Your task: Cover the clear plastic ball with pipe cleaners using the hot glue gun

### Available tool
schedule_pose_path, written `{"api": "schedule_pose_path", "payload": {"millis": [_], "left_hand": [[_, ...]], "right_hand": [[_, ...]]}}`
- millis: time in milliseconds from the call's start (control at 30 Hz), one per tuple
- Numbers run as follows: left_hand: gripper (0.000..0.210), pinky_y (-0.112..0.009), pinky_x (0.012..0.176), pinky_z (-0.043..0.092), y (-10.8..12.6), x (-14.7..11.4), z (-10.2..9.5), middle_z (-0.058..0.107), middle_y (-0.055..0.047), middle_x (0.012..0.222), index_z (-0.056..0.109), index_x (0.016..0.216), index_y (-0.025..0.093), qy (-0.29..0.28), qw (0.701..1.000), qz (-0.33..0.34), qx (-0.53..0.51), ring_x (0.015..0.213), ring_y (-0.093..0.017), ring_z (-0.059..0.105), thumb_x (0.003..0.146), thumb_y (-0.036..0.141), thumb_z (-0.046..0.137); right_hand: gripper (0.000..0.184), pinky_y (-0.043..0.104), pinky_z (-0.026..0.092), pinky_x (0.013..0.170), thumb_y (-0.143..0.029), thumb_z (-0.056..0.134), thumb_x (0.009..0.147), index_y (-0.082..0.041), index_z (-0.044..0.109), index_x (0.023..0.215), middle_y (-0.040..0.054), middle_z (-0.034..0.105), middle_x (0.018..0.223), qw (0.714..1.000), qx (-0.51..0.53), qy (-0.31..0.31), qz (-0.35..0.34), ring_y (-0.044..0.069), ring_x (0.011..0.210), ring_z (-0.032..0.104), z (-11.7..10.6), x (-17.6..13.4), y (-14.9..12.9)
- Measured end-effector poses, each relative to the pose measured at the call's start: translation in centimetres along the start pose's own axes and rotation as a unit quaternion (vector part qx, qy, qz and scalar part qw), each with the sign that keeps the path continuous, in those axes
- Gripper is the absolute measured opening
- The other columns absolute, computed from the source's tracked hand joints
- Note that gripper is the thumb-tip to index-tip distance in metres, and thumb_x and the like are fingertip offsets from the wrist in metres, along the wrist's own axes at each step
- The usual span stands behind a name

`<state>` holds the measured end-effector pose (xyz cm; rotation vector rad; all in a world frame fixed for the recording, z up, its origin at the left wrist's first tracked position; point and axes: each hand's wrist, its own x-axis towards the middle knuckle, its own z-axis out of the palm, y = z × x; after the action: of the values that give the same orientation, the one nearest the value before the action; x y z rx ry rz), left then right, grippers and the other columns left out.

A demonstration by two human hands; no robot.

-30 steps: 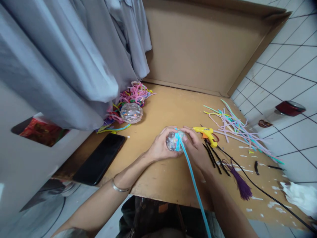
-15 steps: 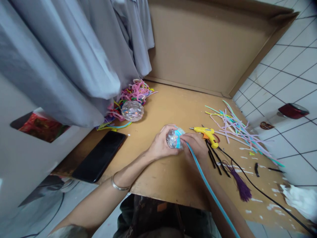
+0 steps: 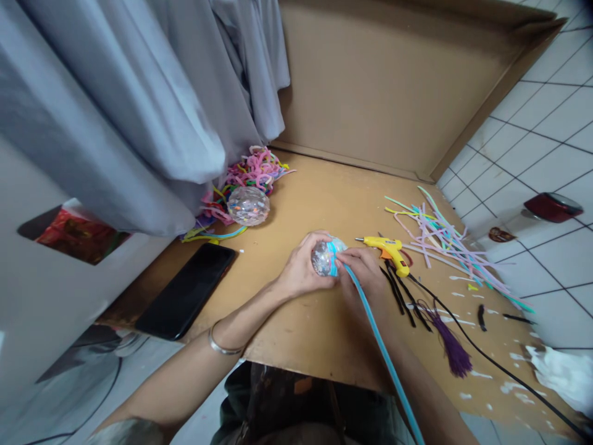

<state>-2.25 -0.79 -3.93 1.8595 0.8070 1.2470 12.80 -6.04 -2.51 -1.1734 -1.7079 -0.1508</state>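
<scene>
I'm cupping a small clear plastic ball filled with glittery confetti (image 3: pixel 323 258) in my left hand (image 3: pixel 301 269), fingers curled round its left side, holding it just above the brown cardboard desk (image 3: pixel 324 204) near the front edge. My right hand (image 3: pixel 365 272) is pressing in from the other side, fingers pinching a long light-blue pipe cleaner (image 3: pixel 380 352) against the ball, where blue turns are already lying round it; the loose length is trailing back toward me over my right forearm.

Just beyond my right hand a yellow hot glue gun (image 3: pixel 388 250) is lying on the desk, its black cord (image 3: pixel 486 358) running off to the right. Beside it are black pipe cleaner pieces (image 3: pixel 398 293) and a purple tassel (image 3: pixel 451 349). Pastel pipe cleaners (image 3: pixel 440 241) are spreading out further right. To the left, a second clear confetti ball (image 3: pixel 248 206) is sitting against a tangle of coloured pipe cleaners (image 3: pixel 252 170), with a black smartphone (image 3: pixel 188 290) lying nearer me.
</scene>
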Motion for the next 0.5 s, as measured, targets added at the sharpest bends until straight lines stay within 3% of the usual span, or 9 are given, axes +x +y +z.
{"api": "schedule_pose_path", "payload": {"millis": [267, 400, 500], "left_hand": [[0.068, -0.046, 0.101, 0.050, -0.2, -0.2, 0.0, 0.059, -0.009, 0.129, 0.056, 0.117, 0.023, 0.001, 1.000, 0.006, -0.009, 0.117, -0.030, 0.062, 0.054, 0.018, 0.080], [0.067, -0.047, 0.102, 0.051, -0.3, -0.2, 0.1, 0.059, -0.010, 0.130, 0.056, 0.116, 0.023, 0.005, 1.000, 0.007, -0.024, 0.117, -0.029, 0.063, 0.055, 0.018, 0.082], [0.066, -0.044, 0.099, 0.052, -0.4, -0.1, 0.1, 0.059, -0.011, 0.130, 0.055, 0.115, 0.023, 0.003, 0.999, -0.003, -0.045, 0.116, -0.028, 0.063, 0.057, 0.025, 0.086]], "right_hand": [[0.017, 0.038, 0.054, 0.077, -0.028, 0.055, 0.094, -0.027, 0.072, 0.093, 0.0046, 0.067, 0.091, 0.998, 0.044, -0.027, 0.031, 0.021, 0.086, 0.064, -0.4, 0.3, -1.0], [0.016, 0.039, 0.054, 0.077, -0.024, 0.056, 0.092, -0.027, 0.071, 0.096, 0.0055, 0.066, 0.092, 0.999, 0.042, -0.026, 0.015, 0.021, 0.086, 0.063, -0.5, 0.3, -1.1], [0.022, 0.040, 0.054, 0.078, -0.019, 0.054, 0.089, -0.025, 0.068, 0.104, 0.0085, 0.065, 0.097, 0.998, 0.027, -0.062, -0.002, 0.023, 0.089, 0.062, -1.0, 0.5, -1.5]]}}
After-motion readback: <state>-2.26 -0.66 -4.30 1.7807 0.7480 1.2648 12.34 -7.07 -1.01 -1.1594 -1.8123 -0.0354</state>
